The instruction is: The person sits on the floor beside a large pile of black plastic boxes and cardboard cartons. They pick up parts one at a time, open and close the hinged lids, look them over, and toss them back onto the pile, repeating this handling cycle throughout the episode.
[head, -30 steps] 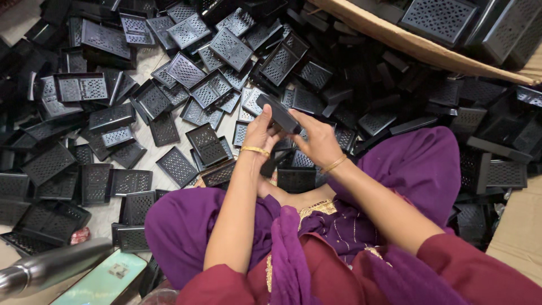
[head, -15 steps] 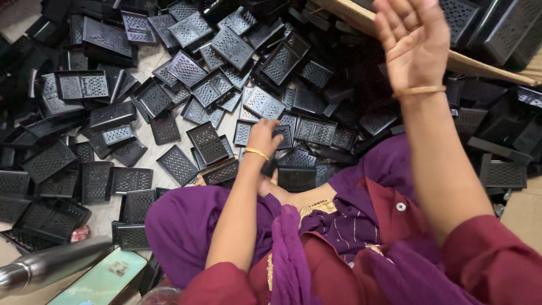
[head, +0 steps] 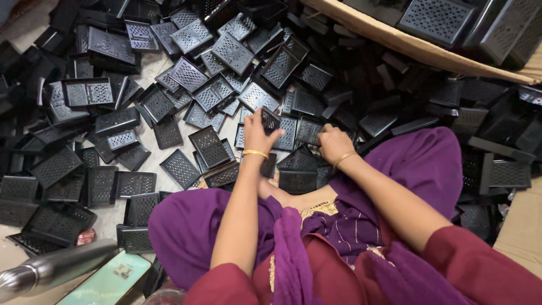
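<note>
A: Since you're sat right in the heap, why's everything spread round you like that?

B: Easy reach. Black perforated plastic pieces (head: 180, 79) all over the floor (head: 152, 65) in front & to my left, some grille-side up, some flipped, overlapping. I'm cross-legged, purple trousers (head: 429, 164), so both hands drop straight onto the pile w/o leaning.

A: What's your left hand on?

B: Left hand (head: 258, 131), gold bangle on the wrist, fingers closed round one small grille piece (head: 270, 120), tipped up on edge just above the pile. Held by the edge so the mesh face shows.

A: And the right?

B: Right hand (head: 334, 144) is curled down onto pieces next to my knee, just beside the left. Fingers bent under — can't tell if it's gripping one or only pressing on it.

A: That cardboard up top?

B: Cardboard box edge (head: 406, 42), top right, more black pieces beyond it. Steel bottle (head: 53, 271) & a pale green flat item (head: 110, 282) lie bottom left, well apart from my hands.
</note>
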Motion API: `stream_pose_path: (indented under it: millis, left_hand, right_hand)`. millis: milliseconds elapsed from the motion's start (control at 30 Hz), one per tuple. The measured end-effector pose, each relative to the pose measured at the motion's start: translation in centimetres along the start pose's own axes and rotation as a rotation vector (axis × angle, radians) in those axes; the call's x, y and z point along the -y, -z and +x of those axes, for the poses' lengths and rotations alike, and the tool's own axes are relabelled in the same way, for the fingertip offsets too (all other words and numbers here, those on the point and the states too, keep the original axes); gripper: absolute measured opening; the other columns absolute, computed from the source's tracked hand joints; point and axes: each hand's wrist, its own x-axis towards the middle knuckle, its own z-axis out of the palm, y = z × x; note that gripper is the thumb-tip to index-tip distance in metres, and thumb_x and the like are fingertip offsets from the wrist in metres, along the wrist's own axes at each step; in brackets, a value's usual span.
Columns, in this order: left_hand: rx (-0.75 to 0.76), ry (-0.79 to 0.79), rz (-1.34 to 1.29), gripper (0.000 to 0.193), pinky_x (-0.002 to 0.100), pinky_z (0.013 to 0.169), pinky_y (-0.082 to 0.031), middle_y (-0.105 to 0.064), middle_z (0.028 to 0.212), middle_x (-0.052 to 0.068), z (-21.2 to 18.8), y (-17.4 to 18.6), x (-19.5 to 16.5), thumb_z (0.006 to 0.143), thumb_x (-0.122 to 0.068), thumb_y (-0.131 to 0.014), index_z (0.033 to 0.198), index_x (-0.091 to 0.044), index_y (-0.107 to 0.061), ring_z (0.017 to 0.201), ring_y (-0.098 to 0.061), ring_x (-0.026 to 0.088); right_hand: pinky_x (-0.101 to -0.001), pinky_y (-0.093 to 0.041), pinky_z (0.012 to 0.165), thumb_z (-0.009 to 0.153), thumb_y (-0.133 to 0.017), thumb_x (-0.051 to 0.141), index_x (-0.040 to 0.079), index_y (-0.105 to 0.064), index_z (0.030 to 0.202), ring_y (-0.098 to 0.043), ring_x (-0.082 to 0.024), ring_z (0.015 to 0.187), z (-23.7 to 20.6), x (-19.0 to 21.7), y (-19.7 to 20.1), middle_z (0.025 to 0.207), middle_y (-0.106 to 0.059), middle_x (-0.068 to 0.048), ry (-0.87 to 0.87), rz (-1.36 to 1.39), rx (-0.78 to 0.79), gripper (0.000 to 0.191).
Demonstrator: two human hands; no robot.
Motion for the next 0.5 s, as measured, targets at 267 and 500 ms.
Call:
stream_pose_path:
  millis: [267,500]
  left_hand:
    - [-0.045,0.106,-0.623,0.083,0.032,0.087,-0.058,-0.052,0.131,0.01,1.8,0.3,0.6,0.08,-0.029,-0.089,0.143,0.004,-0.046,0.107,-0.068,0.019]
    - [0.371,0.282,-1.214,0.062,0.029,0.073,-0.045,-0.064,0.122,0.006,0.4,0.5,-1.1,0.089,-0.024,-0.084,0.139,0.001,-0.056,0.09,-0.051,0.013]
  right_hand:
    - [-0.0417,-0.057,0.088,0.077,-0.076,0.017,0.005,-0.072,0.094,-0.069,-0.034,0.098,1.3,-1.5,1.8,0.106,-0.069,-0.015,-0.055,0.288,-0.075,0.021]
    - [-0.0357,-0.06,0.079,0.09,-0.057,0.013,0.025,-0.061,0.129,-0.067,-0.015,0.1,3.0,-0.2,5.2,0.118,-0.065,0.0,-0.307,1.726,-0.02,0.042]
